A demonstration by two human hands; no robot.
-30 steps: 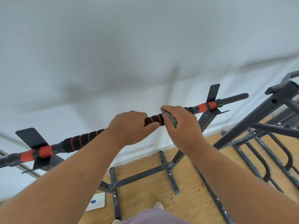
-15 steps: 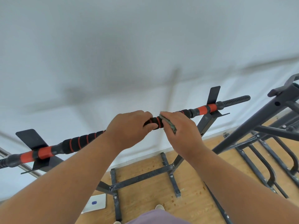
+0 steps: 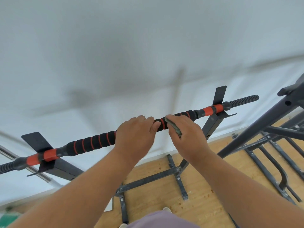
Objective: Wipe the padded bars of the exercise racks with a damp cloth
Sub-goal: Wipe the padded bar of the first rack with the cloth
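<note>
A black foam-padded bar [image 3: 92, 142] with orange rings runs from lower left to upper right across the top of a dark metal rack. My left hand [image 3: 136, 134] grips the padding near the bar's middle, fingers curled over the top. Just to its right, my right hand [image 3: 185, 130] holds a folded grey-green cloth [image 3: 173, 126] wrapped against the padding. A short stretch of padding shows between the two hands. Orange sleeves sit at each end of the bar by the rack's brackets.
A white wall [image 3: 148, 46] stands right behind the bar. The rack's base frame [image 3: 148, 180] lies on the wooden floor [image 3: 205, 186] below. A second dark metal rack [image 3: 256, 127] stands close at the right. A chrome tube [image 3: 37, 173] pokes out at lower left.
My right hand with the cloth has slid a little left along the padding toward my left hand. The left hand keeps its grip in the same place.
</note>
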